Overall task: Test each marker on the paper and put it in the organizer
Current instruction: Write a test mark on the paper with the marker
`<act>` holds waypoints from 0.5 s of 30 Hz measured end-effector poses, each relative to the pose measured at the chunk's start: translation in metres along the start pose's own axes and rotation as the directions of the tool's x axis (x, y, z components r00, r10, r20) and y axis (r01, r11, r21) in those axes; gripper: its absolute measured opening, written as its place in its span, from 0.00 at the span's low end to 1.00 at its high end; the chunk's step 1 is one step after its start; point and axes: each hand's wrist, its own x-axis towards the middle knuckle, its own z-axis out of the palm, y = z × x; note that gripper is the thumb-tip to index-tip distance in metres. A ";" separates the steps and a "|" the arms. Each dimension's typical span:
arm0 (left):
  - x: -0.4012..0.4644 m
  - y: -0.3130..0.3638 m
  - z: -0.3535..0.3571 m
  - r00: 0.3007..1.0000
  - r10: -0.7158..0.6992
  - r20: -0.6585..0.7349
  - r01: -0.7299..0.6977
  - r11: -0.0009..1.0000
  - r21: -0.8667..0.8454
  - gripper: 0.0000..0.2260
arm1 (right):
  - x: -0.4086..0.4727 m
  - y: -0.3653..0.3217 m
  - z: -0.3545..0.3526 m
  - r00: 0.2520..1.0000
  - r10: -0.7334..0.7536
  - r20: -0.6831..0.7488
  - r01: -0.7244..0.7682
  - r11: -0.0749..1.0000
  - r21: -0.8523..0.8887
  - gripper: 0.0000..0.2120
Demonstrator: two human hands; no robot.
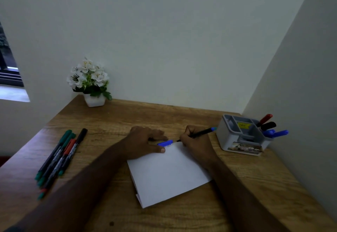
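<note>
A folded white paper (pixel 167 173) lies on the wooden desk (pixel 246 186). My right hand (pixel 195 140) grips a blue marker (pixel 200 133), its tip down at the paper's far edge and its blue end pointing toward the organizer. My left hand (pixel 144 141) rests flat on the paper's far left corner, and the marker's blue cap (pixel 165 143) shows between thumb and fingers. The grey organizer (pixel 240 135) stands at the right with red, black and blue markers (pixel 271 128) in its right compartment. Several green, red and black markers (pixel 60 157) lie at the left.
A white pot of white flowers (pixel 92 84) stands at the desk's back left corner. Walls close off the desk at the back and right. The desk's left edge runs diagonally beside the loose markers.
</note>
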 end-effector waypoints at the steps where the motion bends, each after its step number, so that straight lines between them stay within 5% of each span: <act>1: 0.000 0.000 0.000 1.000 0.005 0.006 -0.005 1.000 -0.004 0.34 | 0.000 0.000 0.001 1.000 0.004 0.007 -0.004 1.000 -0.009 0.14; 5: 0.000 0.002 0.001 0.997 -0.003 0.073 -0.001 0.999 0.052 0.33 | 0.002 0.003 0.002 1.000 -0.006 0.009 0.006 1.000 -0.010 0.18; 9: 0.001 0.004 0.002 0.990 -0.008 0.141 -0.012 0.991 0.137 0.21 | 0.004 0.006 0.003 0.999 -0.031 0.009 0.031 0.999 -0.026 0.18; 15: 0.000 0.009 -0.001 0.985 -0.015 0.173 -0.012 0.988 0.156 0.21 | 0.002 0.006 0.002 1.000 -0.021 0.014 0.021 1.000 -0.007 0.18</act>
